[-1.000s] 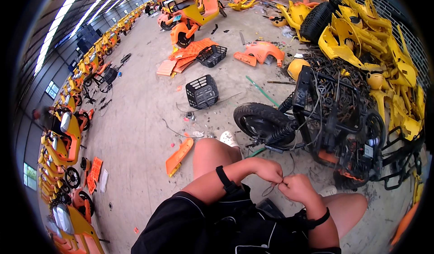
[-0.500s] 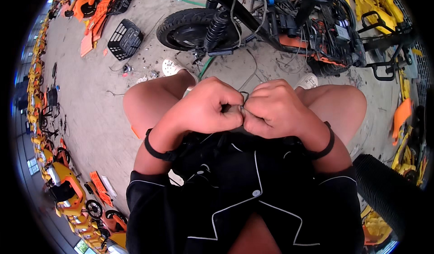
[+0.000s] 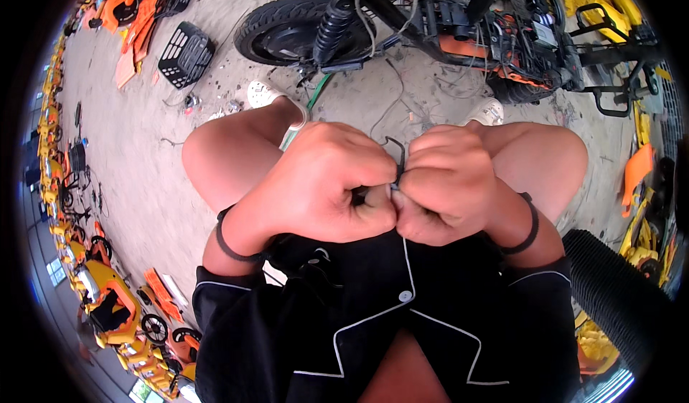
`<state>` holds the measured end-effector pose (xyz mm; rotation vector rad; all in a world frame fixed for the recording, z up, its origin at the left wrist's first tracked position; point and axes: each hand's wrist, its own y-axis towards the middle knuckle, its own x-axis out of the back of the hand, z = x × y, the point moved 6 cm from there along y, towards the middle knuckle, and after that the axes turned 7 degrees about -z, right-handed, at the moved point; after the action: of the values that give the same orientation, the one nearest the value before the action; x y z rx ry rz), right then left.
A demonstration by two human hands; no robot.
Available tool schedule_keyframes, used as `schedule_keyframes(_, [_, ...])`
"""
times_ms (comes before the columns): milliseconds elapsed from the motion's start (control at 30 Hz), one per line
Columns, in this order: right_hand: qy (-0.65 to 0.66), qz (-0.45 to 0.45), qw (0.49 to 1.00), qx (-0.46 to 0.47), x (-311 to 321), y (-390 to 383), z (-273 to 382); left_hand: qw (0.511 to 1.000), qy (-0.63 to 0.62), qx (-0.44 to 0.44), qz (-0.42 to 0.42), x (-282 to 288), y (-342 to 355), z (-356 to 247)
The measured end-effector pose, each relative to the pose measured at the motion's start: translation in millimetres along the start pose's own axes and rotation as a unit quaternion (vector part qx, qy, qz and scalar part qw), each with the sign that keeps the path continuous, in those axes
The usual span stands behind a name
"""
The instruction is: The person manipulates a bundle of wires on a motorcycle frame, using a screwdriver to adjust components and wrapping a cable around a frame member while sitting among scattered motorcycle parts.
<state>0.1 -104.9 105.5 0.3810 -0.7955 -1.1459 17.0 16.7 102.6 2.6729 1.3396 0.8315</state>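
Observation:
My left hand (image 3: pixel 337 184) and my right hand (image 3: pixel 452 180) meet in front of my lap, knuckles up and fingers curled tight. A thin dark wire (image 3: pixel 399 156) sticks out from between them, its free end bent like a hook. Both hands pinch this wire where they touch; most of it is hidden by my fingers. Beyond them stands a partly stripped electric scooter, its black frame (image 3: pixel 402 30) bare and its rear wheel (image 3: pixel 276 33) turned to the left. Loose cables hang over the frame.
A black plastic basket (image 3: pixel 185 55) and orange panels (image 3: pixel 140 33) lie on the concrete floor at the far left. Rows of yellow scooters (image 3: pixel 108 299) line the left side. Yellow body parts (image 3: pixel 596 1) pile up at the right. A black ribbed object (image 3: pixel 610 295) is close by my right arm.
Both hands have come slightly lower and closer to my chest, still closed together. More of the hooked wire shows above them. The whole view has shifted a little.

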Motion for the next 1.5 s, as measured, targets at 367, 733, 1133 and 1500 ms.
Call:
schedule_keyframes(367, [0.066, -0.029, 0.996, 0.043, 4, 1, 21, 0.999, -0.016, -0.039, -0.015, 1, -1, -23])
schedule_keyframes(733, [0.166, -0.052, 0.985, 0.006, 2, 4, 42, 0.995, -0.09, -0.03, -0.022, 3, -10, -45])
schedule_keyframes(1133, [0.155, -0.046, 0.985, 0.066, 12, 9, 76, 0.994, -0.08, -0.054, -0.052, 3, -18, -76])
schedule_keyframes(1500, [0.15, -0.036, 0.984, 0.084, 13, 6, 89, 0.996, -0.08, -0.018, -0.036, -4, -27, -79])
